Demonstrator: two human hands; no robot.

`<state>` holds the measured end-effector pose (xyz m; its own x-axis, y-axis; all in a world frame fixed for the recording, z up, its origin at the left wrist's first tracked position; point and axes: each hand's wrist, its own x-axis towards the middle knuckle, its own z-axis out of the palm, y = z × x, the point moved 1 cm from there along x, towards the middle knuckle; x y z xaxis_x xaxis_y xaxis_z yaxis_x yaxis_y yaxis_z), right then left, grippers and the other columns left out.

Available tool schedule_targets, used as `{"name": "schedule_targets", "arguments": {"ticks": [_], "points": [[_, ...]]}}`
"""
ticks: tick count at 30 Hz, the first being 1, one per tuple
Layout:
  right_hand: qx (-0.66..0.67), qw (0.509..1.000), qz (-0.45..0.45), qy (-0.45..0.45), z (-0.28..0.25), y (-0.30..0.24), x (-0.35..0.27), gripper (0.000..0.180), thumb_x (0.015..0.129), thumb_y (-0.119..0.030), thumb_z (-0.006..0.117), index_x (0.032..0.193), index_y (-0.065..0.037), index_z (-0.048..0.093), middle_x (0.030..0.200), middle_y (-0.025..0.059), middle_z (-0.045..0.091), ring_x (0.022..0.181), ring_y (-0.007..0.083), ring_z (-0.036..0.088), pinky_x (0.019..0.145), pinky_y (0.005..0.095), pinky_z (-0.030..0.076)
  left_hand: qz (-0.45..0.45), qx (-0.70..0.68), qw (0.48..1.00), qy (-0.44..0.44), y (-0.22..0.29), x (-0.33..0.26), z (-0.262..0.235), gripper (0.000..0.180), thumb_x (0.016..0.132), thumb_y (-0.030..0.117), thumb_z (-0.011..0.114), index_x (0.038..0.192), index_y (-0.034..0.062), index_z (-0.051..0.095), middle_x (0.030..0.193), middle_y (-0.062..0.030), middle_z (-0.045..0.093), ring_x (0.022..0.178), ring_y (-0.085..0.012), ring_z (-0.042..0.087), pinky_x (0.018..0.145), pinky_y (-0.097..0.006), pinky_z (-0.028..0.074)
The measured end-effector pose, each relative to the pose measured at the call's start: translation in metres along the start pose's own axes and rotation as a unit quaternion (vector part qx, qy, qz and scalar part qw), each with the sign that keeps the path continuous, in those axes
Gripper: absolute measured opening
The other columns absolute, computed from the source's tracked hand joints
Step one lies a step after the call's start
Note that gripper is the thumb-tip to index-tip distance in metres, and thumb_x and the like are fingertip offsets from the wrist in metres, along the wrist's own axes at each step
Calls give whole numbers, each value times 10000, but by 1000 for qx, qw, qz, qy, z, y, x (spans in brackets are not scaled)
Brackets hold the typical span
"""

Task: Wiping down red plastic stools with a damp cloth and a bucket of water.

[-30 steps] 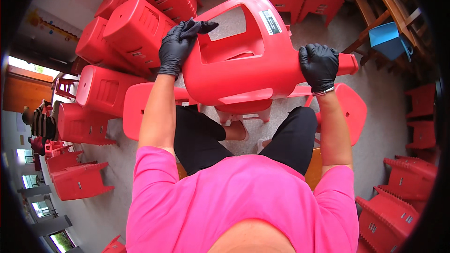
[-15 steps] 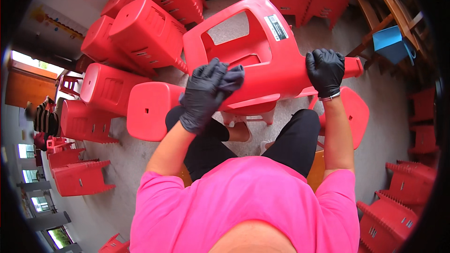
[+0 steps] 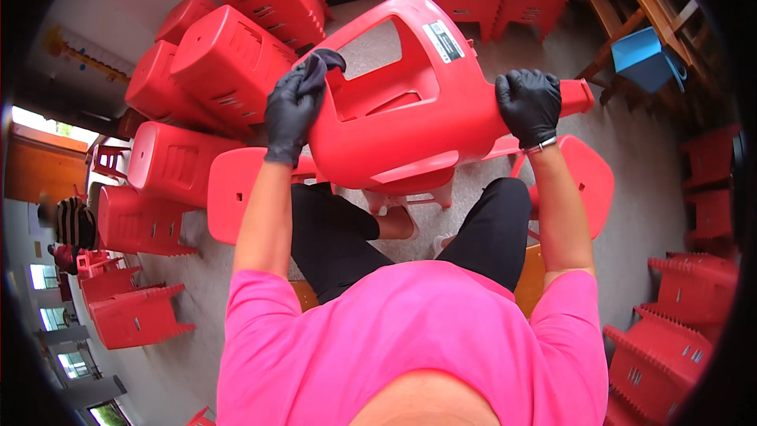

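Note:
A red plastic stool (image 3: 430, 118) lies tipped on its side in front of me, its legs pointing right and away, a white-and-black label (image 3: 443, 42) on one leg. My right hand (image 3: 529, 107), in a black glove, is closed round a leg near its end. My left hand (image 3: 293, 113), gloved too, is closed on a dark grey cloth (image 3: 319, 71) and presses it at the stool's seat end, on the left. Below the held stool another red stool (image 3: 414, 188) shows in part between my feet.
Red stools stand close by my left knee (image 3: 233, 193) and right knee (image 3: 585, 181). Tall stacks of red stools (image 3: 229, 63) fill the left and back. Wooden furniture (image 3: 631, 16) with a blue box-like container (image 3: 643, 54) stands far right. A person in a striped top (image 3: 72, 219) is at far left.
My left hand has moved left and away with the cloth, from above the stool's near side to its seat end. The stool and my right hand have shifted slightly left.

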<state>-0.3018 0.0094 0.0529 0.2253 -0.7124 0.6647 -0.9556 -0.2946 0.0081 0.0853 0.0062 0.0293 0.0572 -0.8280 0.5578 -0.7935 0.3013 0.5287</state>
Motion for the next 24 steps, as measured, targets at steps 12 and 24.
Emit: {"name": "schedule_targets", "arguments": {"ticks": [12, 24], "points": [[35, 998, 4, 44, 1, -2, -2, 212, 844, -301, 547, 766, -107, 583, 726, 69, 577, 748, 266, 573, 756, 417, 382, 204, 49, 971, -113, 198, -58, 59, 626, 695, 187, 666, 1302, 130, 528, 1271, -117, 526, 1171, -331, 469, 902, -427, 402], [402, 914, -20, 47, -32, -109, -17, 708, 594, -340, 818, 1200, -132, 516, 1071, 97, 560, 982, 336, 552, 847, 466, 430, -179, -562, 768, -251, 145, -15, 25, 481, 909, 119, 534, 1378, 52, 447, 1251, -108, 542, 1124, -196, 541, 994, -314, 412]]}}
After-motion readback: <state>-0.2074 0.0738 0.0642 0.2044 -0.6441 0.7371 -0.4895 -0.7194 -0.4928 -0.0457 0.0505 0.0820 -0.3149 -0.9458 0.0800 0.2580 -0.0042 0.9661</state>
